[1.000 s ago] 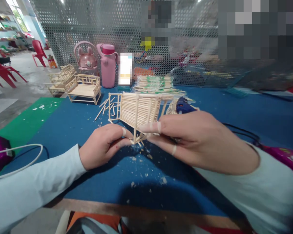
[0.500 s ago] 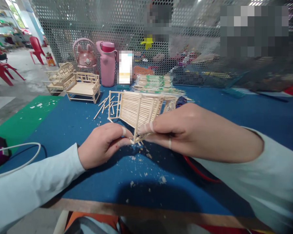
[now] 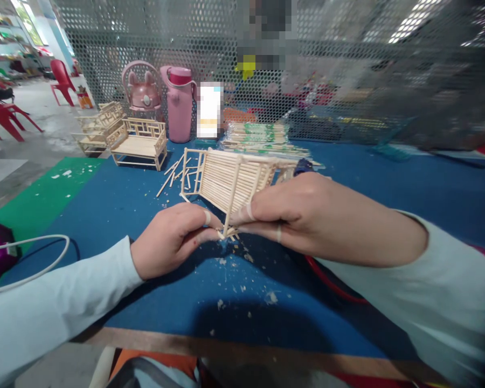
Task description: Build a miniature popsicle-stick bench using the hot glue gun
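Left hand [image 3: 173, 237] is pinching the low near corner of a stick-built frame [image 3: 216, 180] between thumb and finger, while the right hand [image 3: 319, 215] is closing its fingertips on the same corner; whether they are gripping a separate piece, I cannot tell. The frame is extending just beyond both hands. Compared with a second ago, the right fingertips are sitting nearer the left ones, apparently concentrating effort on that joint. Loose sticks [image 3: 170, 174] are lying beyond the left hand.
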Tool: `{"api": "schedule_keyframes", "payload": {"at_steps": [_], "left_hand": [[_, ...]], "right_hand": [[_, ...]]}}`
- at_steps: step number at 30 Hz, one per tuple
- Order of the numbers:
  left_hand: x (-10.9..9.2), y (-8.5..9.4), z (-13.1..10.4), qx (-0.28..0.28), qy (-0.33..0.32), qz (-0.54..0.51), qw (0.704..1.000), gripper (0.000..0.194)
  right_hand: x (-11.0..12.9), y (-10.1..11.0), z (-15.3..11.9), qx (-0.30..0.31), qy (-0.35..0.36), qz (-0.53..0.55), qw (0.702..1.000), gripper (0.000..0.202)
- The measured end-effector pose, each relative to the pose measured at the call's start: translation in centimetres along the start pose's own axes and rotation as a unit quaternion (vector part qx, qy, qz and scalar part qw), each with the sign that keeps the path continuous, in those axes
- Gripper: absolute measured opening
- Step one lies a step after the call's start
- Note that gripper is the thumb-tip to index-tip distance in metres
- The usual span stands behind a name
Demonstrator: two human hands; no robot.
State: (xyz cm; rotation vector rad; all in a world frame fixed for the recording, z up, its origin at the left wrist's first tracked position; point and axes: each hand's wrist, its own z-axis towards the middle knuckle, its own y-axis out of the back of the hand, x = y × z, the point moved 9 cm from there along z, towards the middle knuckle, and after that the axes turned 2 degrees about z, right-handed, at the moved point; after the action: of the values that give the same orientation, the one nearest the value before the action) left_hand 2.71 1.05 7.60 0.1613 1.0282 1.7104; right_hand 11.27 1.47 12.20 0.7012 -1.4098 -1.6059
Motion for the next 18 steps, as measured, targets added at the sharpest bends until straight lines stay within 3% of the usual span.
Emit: {"api": "schedule_keyframes", "payload": {"at_steps": [10, 13, 16, 18], "left_hand": [[0.0, 0.0, 0.0, 0.001, -0.003, -0.003, 1.000, 0.013], [0.2, -0.1, 0.0, 0.006, 0.008, -0.004, 1.000, 0.014], [0.7, 0.1, 0.0, 0.002, 0.037, -0.010, 0.999, 0.015], [1.3, 0.3, -0.1, -0.014, 0.059, -0.017, 0.998, 0.015]], "right_hand": [[-0.2, -0.5, 0.4, 0.025, -0.013, 0.006, 1.000, 0.023], [-0.4, 0.5, -0.2, 0.010, -0.019, 0.002, 1.000, 0.020], [-0.9, 3.2, -2.0, -0.081, -0.042, 0.005, 0.996, 0.016], [-1.8, 5.3, -3.8, -0.201, -0.081, 0.015, 0.976, 0.021]]}}
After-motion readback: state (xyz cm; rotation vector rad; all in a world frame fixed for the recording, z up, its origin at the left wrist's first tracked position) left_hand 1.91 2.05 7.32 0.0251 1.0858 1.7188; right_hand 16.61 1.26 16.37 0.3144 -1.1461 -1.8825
